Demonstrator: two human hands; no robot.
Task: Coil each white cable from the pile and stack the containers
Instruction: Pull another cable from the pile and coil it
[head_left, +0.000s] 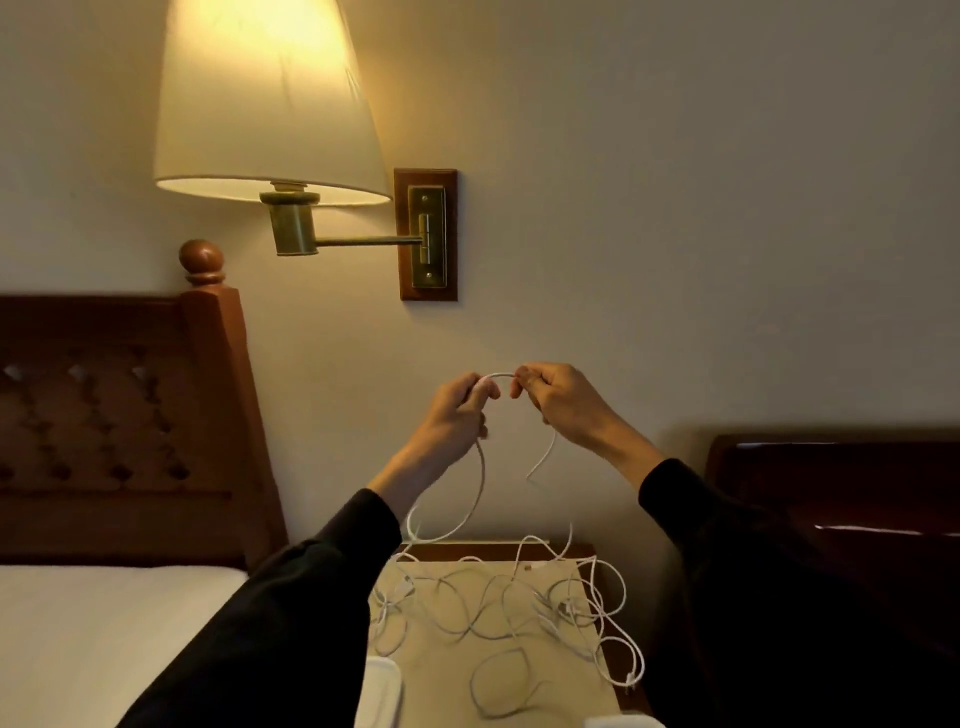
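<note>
Both hands are raised in front of the wall, close together, each pinching the same white cable (482, 486). My left hand (460, 410) grips one side and my right hand (553, 397) the other, with a short arc of cable between them. From the left hand the cable hangs in a long loop down to the pile; a short free end dangles below the right hand. The pile of tangled white cables (519, 608) lies spread over the bedside table (550, 670). A white container (379, 691) shows at the table's near left edge, another white container (623, 721) at the near right.
A lit wall lamp (270, 104) on a brass swing arm hangs above left. A wooden headboard (130, 415) and white bed (104, 639) fill the left side. Dark wooden furniture (841, 519) stands at the right.
</note>
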